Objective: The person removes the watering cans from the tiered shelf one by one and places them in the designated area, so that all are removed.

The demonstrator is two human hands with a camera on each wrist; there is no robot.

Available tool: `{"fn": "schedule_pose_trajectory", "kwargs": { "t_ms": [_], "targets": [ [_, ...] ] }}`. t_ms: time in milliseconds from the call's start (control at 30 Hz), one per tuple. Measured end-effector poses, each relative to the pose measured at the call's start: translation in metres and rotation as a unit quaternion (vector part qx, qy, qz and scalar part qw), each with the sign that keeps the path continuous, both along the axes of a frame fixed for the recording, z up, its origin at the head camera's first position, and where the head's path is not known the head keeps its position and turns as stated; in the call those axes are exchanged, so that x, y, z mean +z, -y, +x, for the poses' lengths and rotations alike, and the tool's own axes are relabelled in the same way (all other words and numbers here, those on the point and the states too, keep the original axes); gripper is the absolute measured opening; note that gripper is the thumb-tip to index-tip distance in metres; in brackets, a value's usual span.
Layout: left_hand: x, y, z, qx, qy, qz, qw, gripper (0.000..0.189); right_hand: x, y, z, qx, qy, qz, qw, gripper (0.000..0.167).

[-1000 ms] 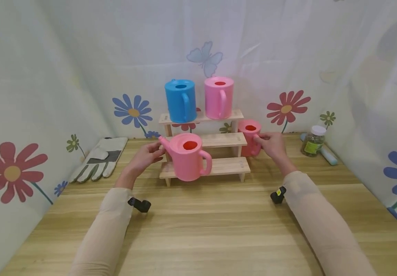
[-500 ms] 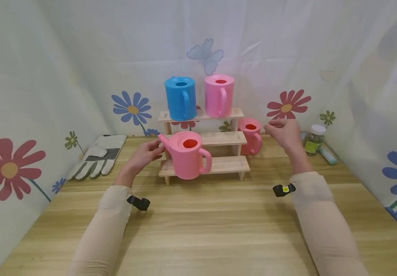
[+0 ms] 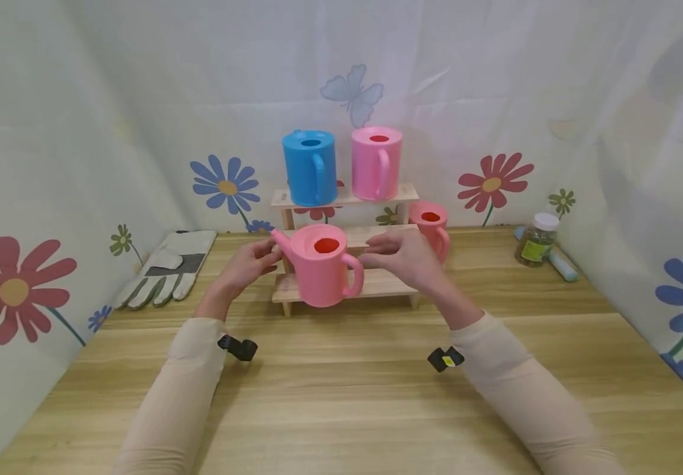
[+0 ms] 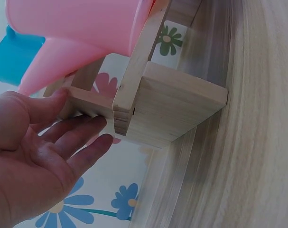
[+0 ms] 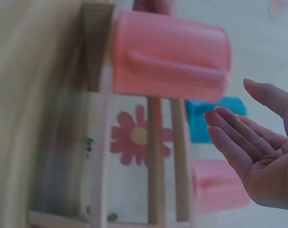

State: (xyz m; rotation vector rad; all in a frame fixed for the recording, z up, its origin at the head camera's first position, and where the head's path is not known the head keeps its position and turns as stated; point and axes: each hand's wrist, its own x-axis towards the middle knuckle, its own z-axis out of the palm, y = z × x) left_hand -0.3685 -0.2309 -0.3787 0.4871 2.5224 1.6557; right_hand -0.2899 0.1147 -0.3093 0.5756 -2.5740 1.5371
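A coral-pink watering can (image 3: 322,277) stands on the lowest step of a wooden tiered rack (image 3: 384,284), spout left and handle right. My left hand (image 3: 246,269) pinches the left end of the rack's middle step, thumb above and fingers below, beside the spout. My right hand (image 3: 403,257) is just right of the can's handle, fingers extended and holding nothing; a gap shows between palm and can in the right wrist view. On the top step are a blue watering can (image 3: 302,168) and a lighter pink watering can (image 3: 367,165).
Another coral watering can (image 3: 430,221) is on the table right of the rack, partly hidden by my right hand. A work glove (image 3: 171,267) lies at left. A lidded jar (image 3: 537,241) and a pale blue cylinder (image 3: 563,265) sit at right. A flowered curtain hangs behind.
My right hand let go of the coral watering can at the right, drew back, then moved left to near the front can's handle. My left hand stayed at the rack.
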Motion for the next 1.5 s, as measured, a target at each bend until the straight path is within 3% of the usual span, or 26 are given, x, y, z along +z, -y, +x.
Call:
{"fn": "schedule_pose_trajectory", "kwargs": {
  "t_ms": [133, 367, 567, 833, 1133, 1300, 1500],
  "targets": [
    [-0.001, -0.001, -0.001, -0.005, 0.001, 0.003, 1.0, 0.052, -0.014, 0.014, -0.002, 0.014, 0.003, 0.002, 0.9999, 0.046],
    [0.002, -0.001, 0.0, -0.003, 0.003, 0.004, 1.0, 0.052, -0.025, 0.025, -0.007, 0.03, -0.022, -0.018, 0.9992, 0.039],
    [0.002, -0.001, 0.001, 0.0, 0.003, 0.002, 1.0, 0.052, -0.026, 0.026, -0.006, 0.033, -0.003, -0.029, 0.999, 0.034],
    [0.001, -0.001, 0.0, -0.005, 0.002, 0.009, 0.9999, 0.05, -0.02, 0.02, -0.003, 0.017, -0.008, -0.047, 0.9987, 0.03],
    [0.002, -0.001, 0.002, 0.001, 0.009, 0.01, 0.9999, 0.056, 0.012, 0.0, 0.015, 0.015, -0.015, -0.063, 0.9978, 0.032],
    [0.001, 0.0, 0.002, -0.005, 0.015, 0.012, 0.9998, 0.057, 0.035, -0.021, 0.032, 0.019, 0.009, -0.074, 0.997, 0.036],
    [0.001, 0.001, 0.001, -0.013, 0.019, 0.015, 0.9996, 0.056, 0.063, -0.061, 0.047, -0.024, -0.039, -0.055, 0.9975, 0.037]
  ]
}}
